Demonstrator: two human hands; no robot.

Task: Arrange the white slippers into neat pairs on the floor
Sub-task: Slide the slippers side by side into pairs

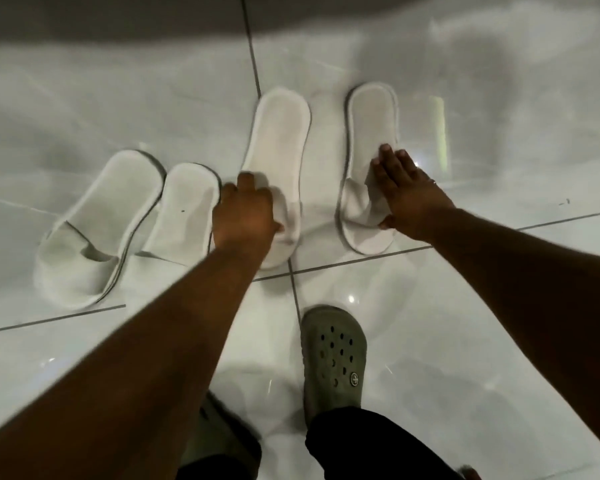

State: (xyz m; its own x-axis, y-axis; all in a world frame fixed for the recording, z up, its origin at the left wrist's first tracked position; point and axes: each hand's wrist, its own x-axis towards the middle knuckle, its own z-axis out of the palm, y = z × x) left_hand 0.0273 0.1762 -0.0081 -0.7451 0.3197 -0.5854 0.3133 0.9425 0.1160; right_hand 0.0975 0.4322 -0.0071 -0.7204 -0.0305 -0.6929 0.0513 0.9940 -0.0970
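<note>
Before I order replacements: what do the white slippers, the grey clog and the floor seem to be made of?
White slippers, such as the one under the left hand, slipper: seemingly thin soft fabric, matte, with flat soles; a dark edge trim shows on some.
Grey clog: likely moulded foam or rubber, with punched holes and a round rivet.
Floor: probably glazed tile, glossy with reflections and dark grout lines.

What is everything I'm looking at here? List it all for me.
white slippers: four, white, side by side on the floor; the two on the left touch, the two on the right sit apart
floor tiles: glossy white, dark grout lines
clog: one clearly seen, grey-green, on the person's foot, near the bottom
trouser leg: black, bottom edge
left hand: on the third slipper's strap
right hand: flat on the rightmost slipper
</note>
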